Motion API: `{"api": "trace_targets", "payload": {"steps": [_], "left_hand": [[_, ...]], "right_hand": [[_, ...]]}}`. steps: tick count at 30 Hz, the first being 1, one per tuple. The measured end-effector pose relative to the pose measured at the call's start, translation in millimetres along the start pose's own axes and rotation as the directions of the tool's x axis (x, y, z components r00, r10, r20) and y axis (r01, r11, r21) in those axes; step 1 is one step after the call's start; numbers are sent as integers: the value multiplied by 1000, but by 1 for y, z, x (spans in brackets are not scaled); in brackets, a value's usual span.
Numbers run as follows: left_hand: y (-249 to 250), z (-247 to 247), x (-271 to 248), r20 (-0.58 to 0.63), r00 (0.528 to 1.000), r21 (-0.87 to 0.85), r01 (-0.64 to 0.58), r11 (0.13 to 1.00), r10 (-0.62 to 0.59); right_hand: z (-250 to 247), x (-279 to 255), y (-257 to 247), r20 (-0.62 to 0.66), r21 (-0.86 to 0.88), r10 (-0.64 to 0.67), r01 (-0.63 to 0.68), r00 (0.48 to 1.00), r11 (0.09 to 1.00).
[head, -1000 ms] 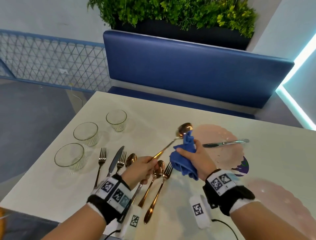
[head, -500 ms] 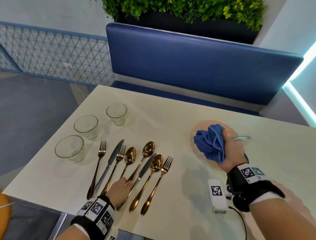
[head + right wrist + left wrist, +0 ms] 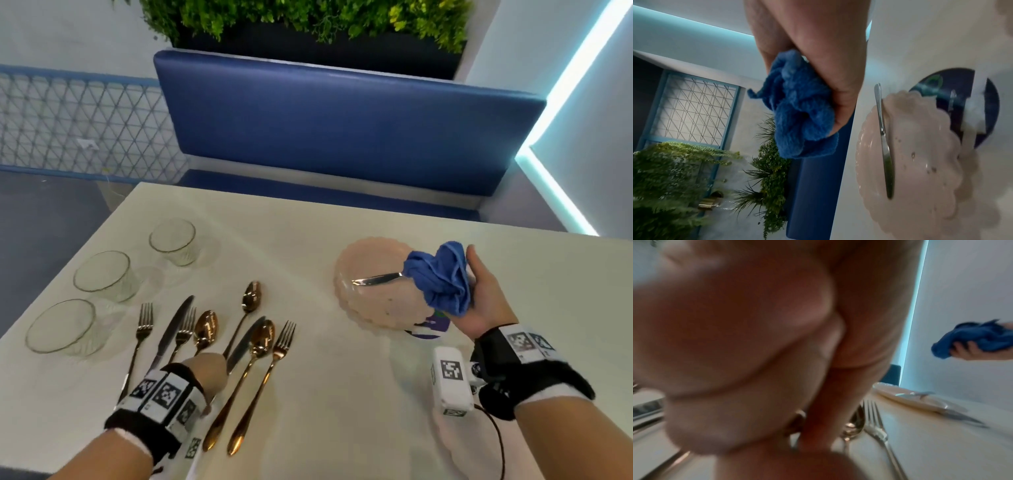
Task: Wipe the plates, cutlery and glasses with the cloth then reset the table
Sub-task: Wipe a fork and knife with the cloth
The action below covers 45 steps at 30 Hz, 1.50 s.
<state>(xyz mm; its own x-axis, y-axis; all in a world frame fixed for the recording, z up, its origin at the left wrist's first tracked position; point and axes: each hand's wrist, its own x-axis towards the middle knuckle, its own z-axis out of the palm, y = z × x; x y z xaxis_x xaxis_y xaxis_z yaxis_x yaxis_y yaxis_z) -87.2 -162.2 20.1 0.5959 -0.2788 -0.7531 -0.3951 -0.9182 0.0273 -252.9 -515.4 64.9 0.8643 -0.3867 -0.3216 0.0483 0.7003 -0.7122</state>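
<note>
My right hand (image 3: 479,294) grips a bunched blue cloth (image 3: 438,284) just above the right rim of a pink scalloped plate (image 3: 383,308). A silver knife (image 3: 376,279) lies across that plate, its handle end hidden behind the cloth. The right wrist view shows the cloth (image 3: 801,116) in my fingers, clear of the plate (image 3: 920,162) and the knife (image 3: 885,142). My left hand (image 3: 209,363) sits low on the handles of a row of cutlery (image 3: 251,298) of copper spoons, forks and knives. In the left wrist view a finger (image 3: 818,426) reaches down among them, gripping nothing.
Three empty glasses (image 3: 102,275) stand in a line at the table's left edge. A dark blue patterned disc (image 3: 428,329) peeks from under the pink plate. A blue bench (image 3: 342,120) runs behind the table, with a planter above it.
My left hand has laid the copper spoon back in the row and stayed at the handles. My right hand carried the cloth right, over the plate, then lifted it, uncovering the knife.
</note>
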Motion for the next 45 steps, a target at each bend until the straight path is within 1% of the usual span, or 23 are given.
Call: {"api": "trace_targets", "payload": {"steps": [1, 2, 3, 4, 5, 6, 7, 9, 12, 15, 17, 19, 21, 23, 25, 26, 29, 32, 34, 38, 40, 42, 45], "left_hand": [[1, 0, 3, 34, 999, 33, -6, 999, 5], [0, 0, 7, 77, 997, 54, -4, 999, 0], [-1, 2, 7, 109, 994, 67, 3, 998, -10], [-1, 4, 7, 123, 992, 83, 13, 996, -23], [-1, 6, 8, 120, 992, 109, 15, 994, -28], [-2, 7, 8, 109, 994, 144, 16, 989, -32], [-1, 8, 8, 91, 995, 177, 15, 984, -31], [2, 10, 8, 69, 998, 242, -11, 970, -6], [9, 7, 8, 79, 996, 365, -68, 929, 42], [28, -13, 2, 82, 995, 391, -80, 917, 52], [54, -34, 0, 46, 992, 348, -125, 929, 116], [91, -56, 2, -39, 973, 314, -203, 927, 226], [134, -73, 10, -129, 927, 255, -313, 915, 353], [181, -84, 24, -196, 867, 126, -441, 888, 458], [225, -91, 40, -255, 819, 14, -529, 848, 515], [245, -93, 48, -272, 807, -28, -551, 834, 524], [293, -94, 68, -288, 810, -121, -561, 819, 512], [328, -97, 79, -276, 823, -102, -539, 836, 497], [342, -98, 85, -257, 818, -54, -543, 838, 514], [351, -94, 98, -198, 825, 16, -538, 843, 530], [353, -91, 103, -173, 828, -44, -548, 835, 534], [349, -91, 104, -189, 830, -156, -552, 819, 524], [332, -96, 104, -238, 832, -330, -555, 764, 501]], "right_hand": [[-21, 0, -7, 55, -50, -67, 70, 996, 996], [-27, -9, -12, 77, -49, -77, 81, 994, 995], [-23, -17, -14, 70, -54, -81, 85, 994, 995], [-24, -12, -11, 102, -4, -29, 30, 994, 1000], [-26, -12, -14, 70, -3, 53, -52, 996, 999], [-31, -12, -16, 18, -12, 25, -24, 1000, 1000], [-37, -11, -18, 16, -54, -2, 3, 1000, 999], [-51, -6, -20, 7, -153, 19, -17, 1000, 988], [-58, 3, -20, -55, -163, 35, -44, 998, 986], [-58, 8, -22, -34, -151, 24, -29, 999, 988], [-55, 11, -22, -56, -137, 26, -33, 998, 990], [-50, 13, -22, -97, -82, 2, -10, 995, 997], [-48, 14, -22, -131, -1, -5, 5, 991, 1000], [-52, 16, -22, -161, 30, -11, 16, 987, 999], [-57, 16, -21, -164, 14, 2, 1, 986, 1000], [-60, 17, -21, -180, 0, 7, -7, 984, 1000], [-72, 18, -20, -238, 15, 17, -14, 971, 1000], [-72, 12, -19, -274, 1, 2, -2, 962, 1000], [-72, 7, -19, -284, -59, -33, 17, 958, 998], [-73, -4, -20, -267, -256, -69, -2, 961, 967], [-76, -6, -18, -235, -301, -59, -15, 970, 953], [-79, -6, -15, -231, -275, -51, -15, 972, 961], [-83, -4, -10, -218, -287, -63, -2, 974, 958]]}}
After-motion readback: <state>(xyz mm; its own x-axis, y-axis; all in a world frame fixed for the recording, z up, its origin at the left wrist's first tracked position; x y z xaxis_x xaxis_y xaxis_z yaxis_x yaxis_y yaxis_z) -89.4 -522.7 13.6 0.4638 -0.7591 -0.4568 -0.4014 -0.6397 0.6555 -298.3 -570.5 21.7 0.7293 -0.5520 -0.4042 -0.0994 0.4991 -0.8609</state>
